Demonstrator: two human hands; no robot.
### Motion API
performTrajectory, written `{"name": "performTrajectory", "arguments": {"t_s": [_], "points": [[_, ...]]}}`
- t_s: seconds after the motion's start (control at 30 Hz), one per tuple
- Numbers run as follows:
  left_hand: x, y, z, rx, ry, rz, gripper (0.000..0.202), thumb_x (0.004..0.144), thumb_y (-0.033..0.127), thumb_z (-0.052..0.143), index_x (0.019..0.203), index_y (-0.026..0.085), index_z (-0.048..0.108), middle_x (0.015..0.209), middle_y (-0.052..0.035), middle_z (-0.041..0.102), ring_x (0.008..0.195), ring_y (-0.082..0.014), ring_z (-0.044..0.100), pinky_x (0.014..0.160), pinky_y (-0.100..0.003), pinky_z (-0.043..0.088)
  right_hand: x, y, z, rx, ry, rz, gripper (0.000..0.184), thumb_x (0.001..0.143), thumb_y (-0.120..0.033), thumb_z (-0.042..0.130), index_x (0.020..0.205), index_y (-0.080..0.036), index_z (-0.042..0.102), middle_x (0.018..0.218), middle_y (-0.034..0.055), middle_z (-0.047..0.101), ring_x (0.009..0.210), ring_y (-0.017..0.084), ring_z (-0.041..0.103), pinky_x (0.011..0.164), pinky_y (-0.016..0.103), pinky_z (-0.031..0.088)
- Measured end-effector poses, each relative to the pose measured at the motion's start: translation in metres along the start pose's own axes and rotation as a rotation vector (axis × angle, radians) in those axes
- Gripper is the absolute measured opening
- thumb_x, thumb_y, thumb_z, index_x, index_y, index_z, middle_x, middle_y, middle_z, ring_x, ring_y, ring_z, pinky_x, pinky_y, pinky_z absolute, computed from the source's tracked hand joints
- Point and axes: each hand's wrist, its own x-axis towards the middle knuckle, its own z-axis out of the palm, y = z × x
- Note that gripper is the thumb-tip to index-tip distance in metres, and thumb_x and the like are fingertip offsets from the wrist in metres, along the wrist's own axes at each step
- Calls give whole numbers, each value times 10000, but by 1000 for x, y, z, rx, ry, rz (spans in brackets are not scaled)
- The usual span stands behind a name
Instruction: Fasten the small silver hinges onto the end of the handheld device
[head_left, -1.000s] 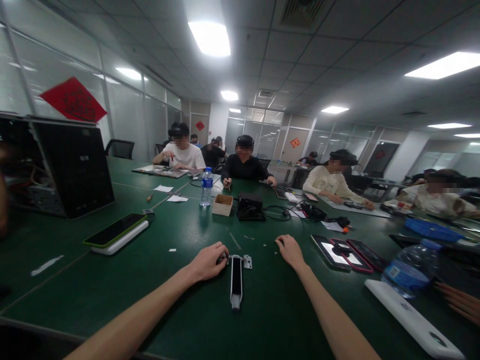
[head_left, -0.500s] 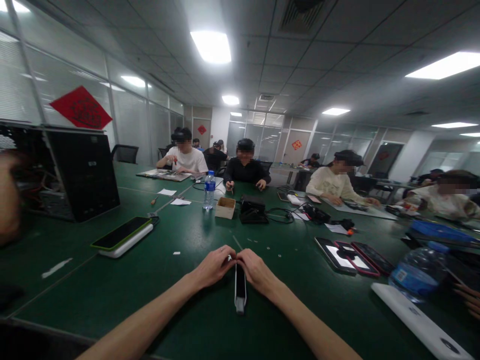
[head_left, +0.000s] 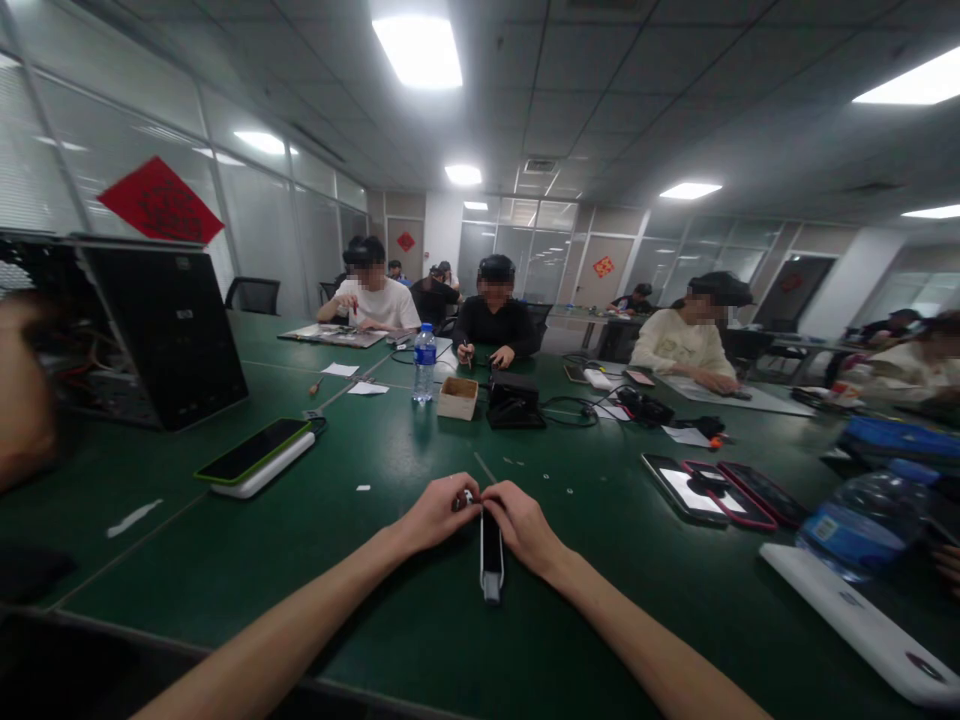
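Note:
A narrow black object with white sides and a grey near end [head_left: 491, 548] points toward me on the green table [head_left: 360, 610]. My left hand [head_left: 435, 513] is closed at its far end, the fingers curled round a small dark piece with white specks [head_left: 466, 497] that I cannot name. Opposite it, my right hand [head_left: 526, 525] is closed too, thumb and fingers pressed on the narrow object's far end. The fingertips of both hands almost meet there and hide that end.
Ahead stand a water bottle [head_left: 424, 365], a small box [head_left: 457, 398] and a black device [head_left: 516, 402]. Phones [head_left: 259, 450] and an opened computer case [head_left: 165, 335] are at left. More phones [head_left: 686, 490], a large bottle [head_left: 862, 525] and a white panel [head_left: 847, 620] lie right. Co-workers sit around.
The view has tipped down and shifted slightly, so everything sits a little higher. My left fingers have turned somewhat, showing more of the small speckled piece. Both hands stay at the narrow object's far end.

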Motion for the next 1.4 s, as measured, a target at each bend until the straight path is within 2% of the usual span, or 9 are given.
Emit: {"name": "performTrajectory", "arguments": {"t_s": [0.13,0.27,0.4,0.5,0.67,1.03,1.3,1.4], "points": [[1,0,-1,-3,7,-26,123,805,221,597,904,167,546,733,32,562,606,-107,515,568,-204,418,1,3,-4,-6,12,3,172,915,-237,437,947,-188,598,898,61,618,836,175,584,780,315,486],[1,-4,-4,64,1,11,135,787,167,581,921,165,595,784,18,559,620,-102,508,608,-208,423,1,17,-20,-115,48,-33,138,894,-214,470,928,-179,600,890,71,627,847,190,576,785,343,476],[2,-11,-5,114,-14,13,83,800,188,585,865,166,630,776,14,551,619,-103,501,606,-206,413,-1,30,-39,-246,-28,19,89,850,-184,513,842,-170,600,851,66,622,815,188,559,763,347,458],[2,-13,-5,131,-20,-10,86,802,191,590,871,170,636,763,15,565,628,-112,512,607,-211,409,-4,34,-45,-281,-100,82,90,823,-179,527,776,-176,603,802,52,609,785,180,537,742,335,444],[3,-11,-5,139,-28,-42,87,804,199,597,868,172,650,755,14,600,632,-117,528,610,-214,409,-5,32,-42,-180,-208,130,68,800,-190,558,820,-178,622,834,43,615,800,172,535,753,333,437],[5,-13,-9,52,-64,-133,101,806,205,636,888,176,687,813,12,681,649,-118,580,623,-199,440,-7,37,-35,-130,-206,162,78,837,-248,577,843,-179,614,870,40,590,809,168,532,731,318,444],[8,-16,-14,86,-134,-12,115,839,167,602,925,187,677,853,2,687,738,-136,613,698,-218,436,-5,34,-36,-153,-185,131,52,825,-216,592,798,-180,618,855,47,597,834,179,535,763,333,450],[11,-20,-15,116,-146,-16,99,824,175,620,910,184,667,856,-1,678,737,-143,605,681,-225,431,-4,34,-36,-166,-194,135,43,822,-218,604,814,-183,628,865,45,602,838,179,536,770,334,448]]}}
